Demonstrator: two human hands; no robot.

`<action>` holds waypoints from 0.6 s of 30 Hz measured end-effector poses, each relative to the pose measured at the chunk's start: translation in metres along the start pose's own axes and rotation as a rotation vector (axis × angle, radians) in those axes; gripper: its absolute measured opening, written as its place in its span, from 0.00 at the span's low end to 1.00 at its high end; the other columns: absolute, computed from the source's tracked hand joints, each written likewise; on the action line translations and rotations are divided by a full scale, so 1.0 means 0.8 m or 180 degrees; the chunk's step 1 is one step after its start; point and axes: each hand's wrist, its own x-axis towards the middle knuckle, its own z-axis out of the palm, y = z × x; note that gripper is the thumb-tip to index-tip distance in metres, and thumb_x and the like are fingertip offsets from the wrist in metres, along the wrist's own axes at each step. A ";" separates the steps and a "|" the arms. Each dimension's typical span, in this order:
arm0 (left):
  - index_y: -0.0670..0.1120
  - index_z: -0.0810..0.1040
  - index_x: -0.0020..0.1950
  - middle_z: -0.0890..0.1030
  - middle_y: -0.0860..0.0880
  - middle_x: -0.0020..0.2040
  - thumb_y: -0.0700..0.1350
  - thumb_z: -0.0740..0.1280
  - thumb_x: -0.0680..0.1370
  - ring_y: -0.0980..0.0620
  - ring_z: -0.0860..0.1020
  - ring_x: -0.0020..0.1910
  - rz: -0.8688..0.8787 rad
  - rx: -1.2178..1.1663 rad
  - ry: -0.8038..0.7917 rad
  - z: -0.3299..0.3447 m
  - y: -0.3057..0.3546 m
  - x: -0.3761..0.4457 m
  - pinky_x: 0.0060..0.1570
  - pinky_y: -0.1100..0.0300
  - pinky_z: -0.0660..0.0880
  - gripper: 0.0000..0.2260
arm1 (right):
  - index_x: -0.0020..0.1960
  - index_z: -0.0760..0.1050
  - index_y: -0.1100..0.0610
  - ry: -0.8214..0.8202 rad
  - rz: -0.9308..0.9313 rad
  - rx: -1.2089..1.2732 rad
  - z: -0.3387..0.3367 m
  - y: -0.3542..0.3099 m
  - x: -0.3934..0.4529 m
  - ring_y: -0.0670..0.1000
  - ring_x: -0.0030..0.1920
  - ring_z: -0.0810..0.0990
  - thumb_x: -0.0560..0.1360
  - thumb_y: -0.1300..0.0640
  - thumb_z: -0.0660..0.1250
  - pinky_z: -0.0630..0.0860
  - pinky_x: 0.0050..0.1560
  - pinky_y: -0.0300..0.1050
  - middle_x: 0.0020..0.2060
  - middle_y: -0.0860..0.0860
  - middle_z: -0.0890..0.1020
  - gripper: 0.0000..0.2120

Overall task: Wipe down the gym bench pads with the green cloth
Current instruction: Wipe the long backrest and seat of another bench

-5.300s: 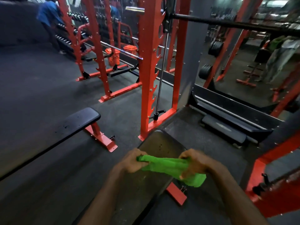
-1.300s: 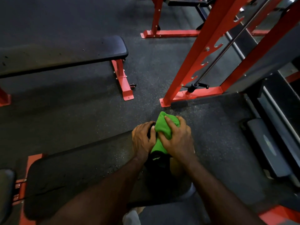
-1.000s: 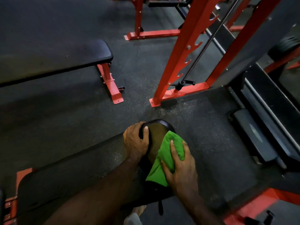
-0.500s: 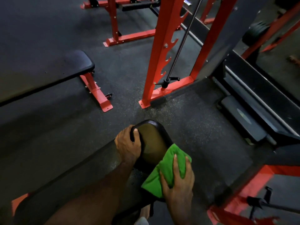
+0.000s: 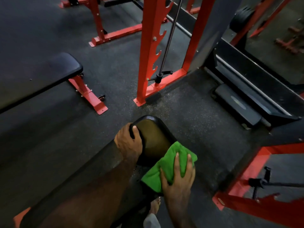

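**Head view: one hand braces, the other wipes**

Head view, looking down: the left hand [image 5: 128, 143] curls over the rounded end of the pad [image 5: 153, 137], thumb on top, fingers wrapped round the edge. I'd say it grips there to steady the bench and the person leaning over it.

The right hand [image 5: 178, 176] lies flat with fingers spread on the green cloth [image 5: 166, 168], pressing it against the pad's right side. Spread fingers likely keep more cloth in contact. The cloth is bunched and draped over that edge, partly hanging off, which suits cleaning the side as well as the top.

A second bench [image 5: 49, 74] stands well apart to the left, beyond it the red rack [image 5: 148, 46]. That bench looks untouched, so much wiping seems left.
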 end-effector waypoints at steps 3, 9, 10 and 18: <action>0.45 0.81 0.61 0.84 0.45 0.57 0.55 0.60 0.82 0.44 0.79 0.59 0.0048 -0.0027 0.0057 0.000 0.001 0.000 0.67 0.45 0.69 0.18 | 0.83 0.58 0.45 -0.0217 -0.0317 -0.0401 0.001 0.003 0.007 0.71 0.78 0.58 0.73 0.36 0.64 0.68 0.69 0.75 0.82 0.61 0.57 0.41; 0.46 0.81 0.61 0.84 0.47 0.57 0.55 0.60 0.82 0.47 0.78 0.59 0.0043 -0.0108 0.0010 -0.001 0.001 0.001 0.68 0.48 0.66 0.17 | 0.81 0.61 0.42 -0.0327 -0.0343 -0.0458 -0.009 -0.030 0.102 0.63 0.70 0.72 0.71 0.28 0.65 0.74 0.64 0.65 0.77 0.55 0.67 0.42; 0.47 0.81 0.61 0.84 0.48 0.57 0.56 0.59 0.82 0.48 0.78 0.59 0.0015 -0.0135 -0.0030 -0.004 -0.001 0.003 0.68 0.49 0.66 0.18 | 0.81 0.62 0.43 -0.0240 -0.0099 -0.0366 -0.006 -0.039 0.097 0.63 0.69 0.72 0.71 0.28 0.65 0.74 0.64 0.65 0.76 0.55 0.67 0.42; 0.52 0.82 0.62 0.82 0.56 0.61 0.49 0.66 0.82 0.54 0.78 0.62 -0.0581 -0.1471 -0.0780 -0.027 -0.017 0.024 0.69 0.48 0.72 0.11 | 0.80 0.63 0.46 -0.0490 -0.0697 -0.1007 -0.004 -0.009 0.019 0.71 0.79 0.56 0.73 0.30 0.58 0.67 0.66 0.80 0.82 0.57 0.59 0.39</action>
